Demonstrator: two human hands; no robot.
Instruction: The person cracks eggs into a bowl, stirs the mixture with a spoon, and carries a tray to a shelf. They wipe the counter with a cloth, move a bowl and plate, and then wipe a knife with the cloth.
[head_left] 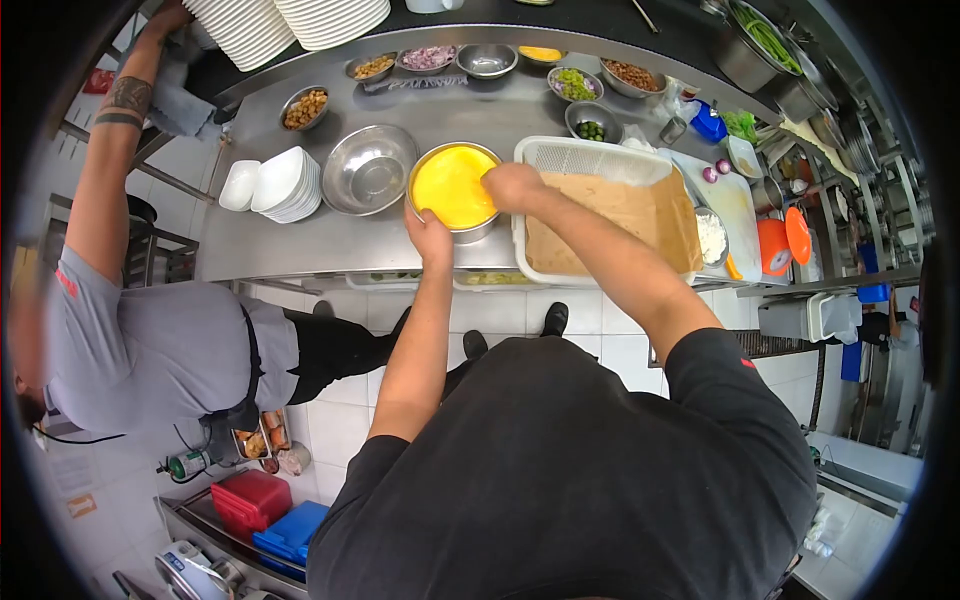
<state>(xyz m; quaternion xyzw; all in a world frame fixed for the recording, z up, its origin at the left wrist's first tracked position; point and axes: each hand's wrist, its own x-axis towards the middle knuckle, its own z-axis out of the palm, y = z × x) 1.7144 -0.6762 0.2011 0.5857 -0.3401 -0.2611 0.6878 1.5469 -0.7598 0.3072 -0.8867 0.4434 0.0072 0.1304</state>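
Stainless-steel bench [285, 245] spans the upper half of the frame; white tiled floor [340, 432] below it. Metal bowl [472, 237] of smooth yellow liquid [452, 186] sits at upper centre, near the front edge of the bench.

Left hand [430, 238]: grip clamped on the near left side of the metal bowl, thumb at the rim. Right hand [513, 188]: at the right rim of the same bowl, grip together, fingers curled in a fist; cannot tell whether a utensil is inside it.

Just left of the metal bowl: wide empty steel bowl [370, 170]. Farther left: stacked white dishes [287, 185]. Right of the metal bowl: white plastic tub [540, 155] lined with brown paper [600, 215], under the right forearm. Beyond its right side: bowl of white crumbly food [711, 238], white cutting board [733, 205], two purple onions [716, 171] and orange scale [773, 247].

Along the back of the bench: small bowls, among them chopped purple onion [428, 58], chopped green vegetable [574, 84] and dark green pieces [591, 131]. Stacked white plates [285, 25] stand on the shelf at the top of the frame.

Second person [180, 340], grey shirt, dark apron, at left, one arm raised toward the upper left.
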